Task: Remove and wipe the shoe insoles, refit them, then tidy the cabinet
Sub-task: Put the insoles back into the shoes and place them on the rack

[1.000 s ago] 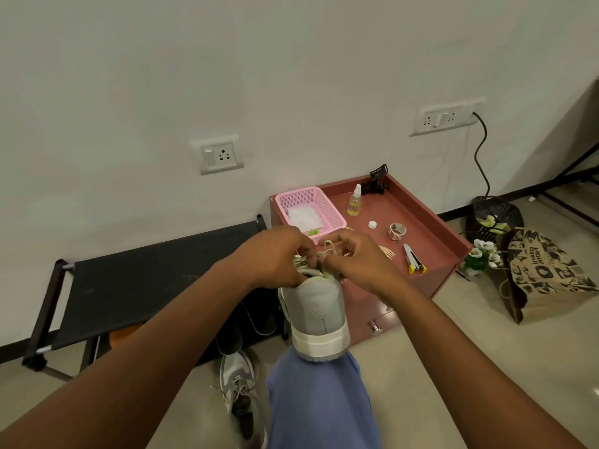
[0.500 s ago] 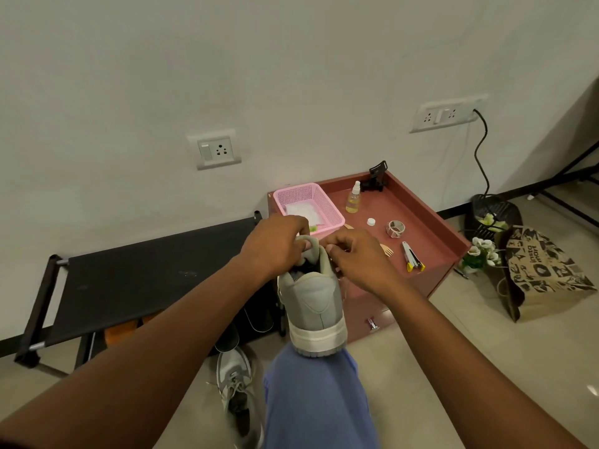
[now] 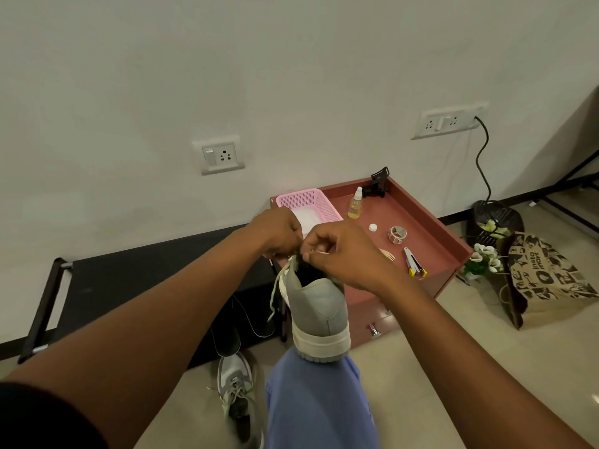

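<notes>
The cabinet [image 3: 382,222] stands against the wall; its top surface carries a pink basket [image 3: 319,200], spray bottle [image 3: 355,207], tape roll [image 3: 397,234] and other loose items, so tidying remains. A grey shoe [image 3: 319,311] rests heel-down on the person's knee. A second shoe [image 3: 235,384] lies on the floor. Left hand [image 3: 277,231] and right hand [image 3: 340,251] are curled, pinching the laces [image 3: 275,293] at the shoe opening. No insole is visible; whether wiping is done cannot be told.

Home room: shoe cabinet [image 3: 421,222], wall sockets [image 3: 218,154].
</notes>
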The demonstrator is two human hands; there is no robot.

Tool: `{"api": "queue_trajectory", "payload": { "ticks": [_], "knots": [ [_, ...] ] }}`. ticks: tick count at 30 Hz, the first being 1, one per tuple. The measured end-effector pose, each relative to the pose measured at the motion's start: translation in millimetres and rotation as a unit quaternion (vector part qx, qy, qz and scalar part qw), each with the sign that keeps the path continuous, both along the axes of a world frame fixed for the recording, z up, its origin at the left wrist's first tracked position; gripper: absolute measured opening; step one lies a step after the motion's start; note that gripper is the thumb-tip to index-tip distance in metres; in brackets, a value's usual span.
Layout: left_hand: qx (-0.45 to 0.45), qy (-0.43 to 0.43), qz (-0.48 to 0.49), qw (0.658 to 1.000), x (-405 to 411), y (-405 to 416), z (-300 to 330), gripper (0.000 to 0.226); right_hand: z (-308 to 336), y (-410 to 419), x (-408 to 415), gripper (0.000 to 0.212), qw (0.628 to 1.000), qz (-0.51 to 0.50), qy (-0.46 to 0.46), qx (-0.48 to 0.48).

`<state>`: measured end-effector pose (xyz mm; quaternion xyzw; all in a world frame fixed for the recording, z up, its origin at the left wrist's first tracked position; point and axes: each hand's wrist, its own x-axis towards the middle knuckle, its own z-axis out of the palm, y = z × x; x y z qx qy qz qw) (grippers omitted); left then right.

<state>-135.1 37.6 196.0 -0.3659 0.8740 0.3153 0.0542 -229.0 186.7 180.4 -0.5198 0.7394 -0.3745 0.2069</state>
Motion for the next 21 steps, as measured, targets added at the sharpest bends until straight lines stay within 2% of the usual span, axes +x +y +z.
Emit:
{"api": "queue_trajectory", "payload": {
  "ticks": [3, 7, 13, 16, 21],
  "knots": [
    [0.014, -0.003, 0.015, 1.000, -2, -5, -1, 0.017, -2, -4, 6, 0.018, 0.999, 0.048, 0.012, 0.011],
    [0.119, -0.002, 0.053, 0.991, 0, -9, -5, 0.021, -1, -7, 8, 0.027, 0.997, 0.070, 0.029, 0.030],
    [0.207, -0.006, 0.089, 0.974, -1, -10, -3, 0.019, 0, -16, 11, 0.017, 0.995, 0.063, 0.075, 0.017],
    [0.231, -0.020, 0.107, 0.967, -2, -10, 4, 0.023, 0, -17, 10, 0.019, 0.990, 0.070, 0.122, 0.006],
    [0.214, -0.059, 0.106, 0.969, -2, -11, 4, 0.030, 5, -14, 11, 0.030, 0.989, 0.091, 0.119, 0.001]
  ]
}}
